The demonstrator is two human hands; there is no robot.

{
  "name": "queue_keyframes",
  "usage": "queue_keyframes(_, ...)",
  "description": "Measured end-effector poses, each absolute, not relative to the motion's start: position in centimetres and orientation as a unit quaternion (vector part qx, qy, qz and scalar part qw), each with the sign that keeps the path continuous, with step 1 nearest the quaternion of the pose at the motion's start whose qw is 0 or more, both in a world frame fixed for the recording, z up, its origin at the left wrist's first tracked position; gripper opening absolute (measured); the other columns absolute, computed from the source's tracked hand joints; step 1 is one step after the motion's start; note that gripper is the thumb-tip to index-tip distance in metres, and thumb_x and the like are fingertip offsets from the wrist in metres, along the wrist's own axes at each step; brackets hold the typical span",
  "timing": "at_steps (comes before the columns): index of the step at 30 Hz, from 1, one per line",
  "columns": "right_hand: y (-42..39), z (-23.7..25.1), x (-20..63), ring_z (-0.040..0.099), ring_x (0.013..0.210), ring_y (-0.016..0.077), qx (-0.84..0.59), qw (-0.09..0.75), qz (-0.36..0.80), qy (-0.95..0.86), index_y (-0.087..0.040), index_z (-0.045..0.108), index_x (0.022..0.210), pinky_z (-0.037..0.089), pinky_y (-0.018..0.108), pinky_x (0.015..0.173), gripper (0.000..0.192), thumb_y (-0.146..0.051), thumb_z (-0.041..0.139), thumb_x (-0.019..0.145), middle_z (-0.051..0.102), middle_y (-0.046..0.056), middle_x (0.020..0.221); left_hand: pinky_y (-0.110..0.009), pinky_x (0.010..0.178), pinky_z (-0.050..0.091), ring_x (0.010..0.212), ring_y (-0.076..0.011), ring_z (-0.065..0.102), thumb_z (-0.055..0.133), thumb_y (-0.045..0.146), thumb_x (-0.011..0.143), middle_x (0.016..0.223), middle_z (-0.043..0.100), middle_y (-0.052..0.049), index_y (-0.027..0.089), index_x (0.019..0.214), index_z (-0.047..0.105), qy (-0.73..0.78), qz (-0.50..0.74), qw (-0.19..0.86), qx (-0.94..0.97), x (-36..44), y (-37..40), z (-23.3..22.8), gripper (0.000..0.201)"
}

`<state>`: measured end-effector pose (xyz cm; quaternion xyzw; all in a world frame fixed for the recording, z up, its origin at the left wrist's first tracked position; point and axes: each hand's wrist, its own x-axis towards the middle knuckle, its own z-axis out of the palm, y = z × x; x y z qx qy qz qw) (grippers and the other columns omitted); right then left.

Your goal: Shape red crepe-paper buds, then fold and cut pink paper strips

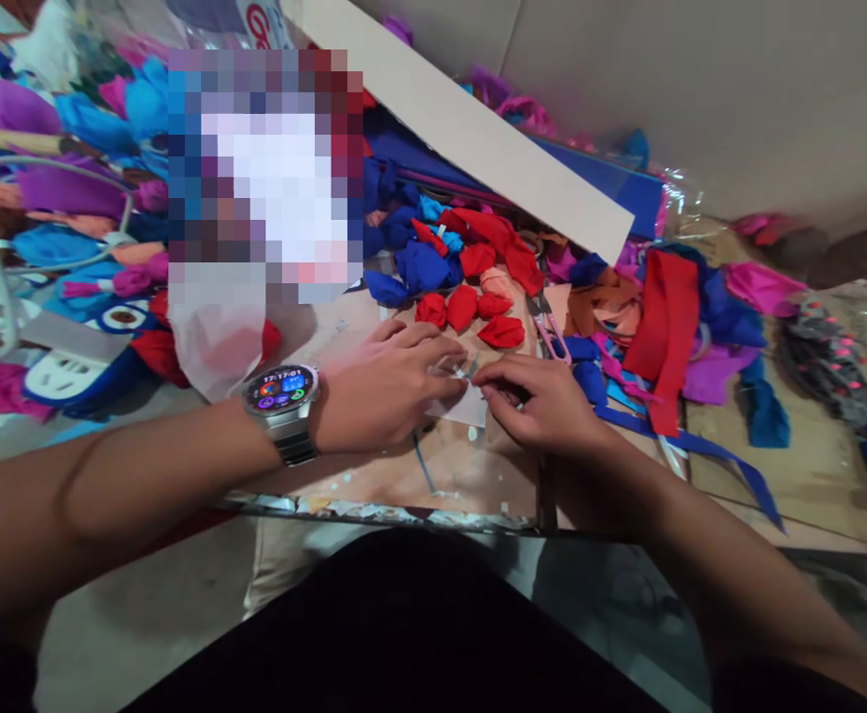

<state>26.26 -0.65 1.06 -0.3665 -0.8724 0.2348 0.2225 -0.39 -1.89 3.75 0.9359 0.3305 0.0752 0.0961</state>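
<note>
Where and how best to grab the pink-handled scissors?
Scissors: probably by the pink handles, coming from the wearer's side. The handles point back toward the wearer, just beyond the right hand, while the other end points away, beside red fabric.

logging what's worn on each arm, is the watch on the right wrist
No, the watch is strapped just behind the left hand, on that wrist.
</note>
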Motion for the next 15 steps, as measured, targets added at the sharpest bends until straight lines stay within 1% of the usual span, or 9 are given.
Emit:
queue_keyframes(2,-0.63,1.02,26.37,0.075,0.082,0.0198,-0.37,0.222,0.245,-0.868,-0.023,0.077,0.106,0.055,0.033,0.077,0.018,-0.017,0.064,0.095,0.082,0.005,0.098,-0.055,0.112,0.043,0.14,-0.0357,0.054,0.061,0.021,0.098,0.153,0.06,-0.01,0.029,0.131,0.075,0.329,0.077,0.096,0.936,-0.37,-1.9,3.7,0.037)
queue_keyframes(6,-0.57,0.89,26.57,0.076,0.085,0.0208,-0.38,0.224,0.256,-0.86,-0.024,0.077,0.107,0.055,0.034,0.078,0.022,-0.015,0.061,0.095,0.082,0.005,0.099,-0.056,0.114,0.042,0.14,-0.0354,0.053,0.061,0.027,0.101,0.152,0.061,-0.009,0.028,0.13,0.075,0.327,0.085,0.092,0.937,-0.34,-1.87,3.58,0.032)
queue_keyframes(10,-0.56,0.93,26.46,0.074,0.079,0.0192,-0.383,0.226,0.256,-0.858,-0.024,0.077,0.109,0.054,0.032,0.076,0.02,-0.017,0.065,0.094,0.082,0.004,0.098,-0.056,0.113,0.043,0.14,-0.0358,0.053,0.063,0.029,0.101,0.152,0.061,-0.011,0.026,0.129,0.074,0.322,0.081,0.098,0.938,-0.38,-1.82,3.63,0.031)
queue_keyframes(15,-0.49,0.96,26.23,0.073,0.08,0.0182,-0.367,0.235,0.262,-0.861,-0.023,0.076,0.109,0.054,0.031,0.077,0.017,-0.021,0.07,0.093,0.079,0.003,0.092,-0.057,0.113,0.041,0.14,-0.0369,0.053,0.063,0.027,0.099,0.15,0.062,-0.01,0.028,0.127,0.076,0.322,0.086,0.113,0.936,-0.38,-1.79,3.62,0.031)
